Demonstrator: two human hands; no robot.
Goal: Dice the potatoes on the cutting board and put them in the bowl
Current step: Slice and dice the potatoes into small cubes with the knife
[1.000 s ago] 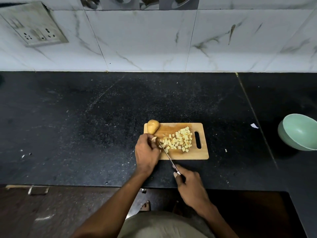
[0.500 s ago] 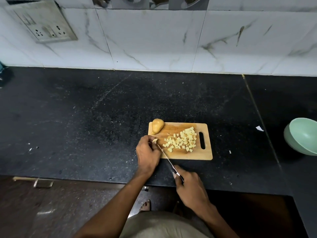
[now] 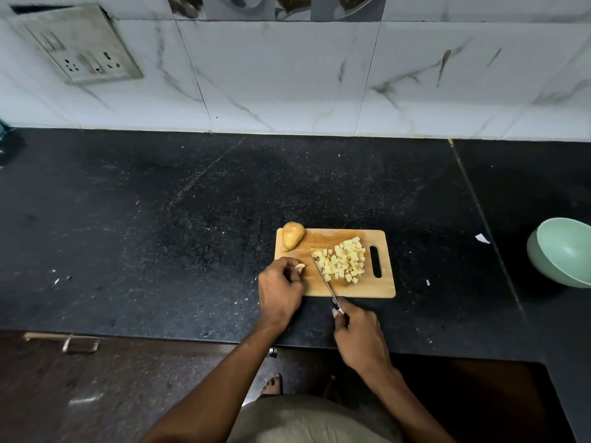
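A wooden cutting board [image 3: 380, 287] lies on the black counter. A whole unpeeled potato [image 3: 291, 235] sits on its far left corner. A pile of several pale potato cubes [image 3: 343, 260] covers the board's right half. My left hand [image 3: 279, 287] rests at the board's left edge, its curled fingers pinching a small potato end piece [image 3: 300, 267]. My right hand [image 3: 359, 337] grips the handle of a knife [image 3: 323, 278], whose blade lies across the board against the left side of the cubes. The pale green bowl [image 3: 564, 251] stands far right, apart from the board.
The marble-tiled wall with a socket plate [image 3: 80, 47] backs the counter. A scrap of white paper [image 3: 482, 238] lies between board and bowl. Small bits are scattered on the counter at the left [image 3: 60, 279]. The counter's front edge runs just below my hands.
The knife blade has shifted right, away from my left hand and up against the cubes. The cubes sit more tightly bunched on the right. The view has tilted slightly.
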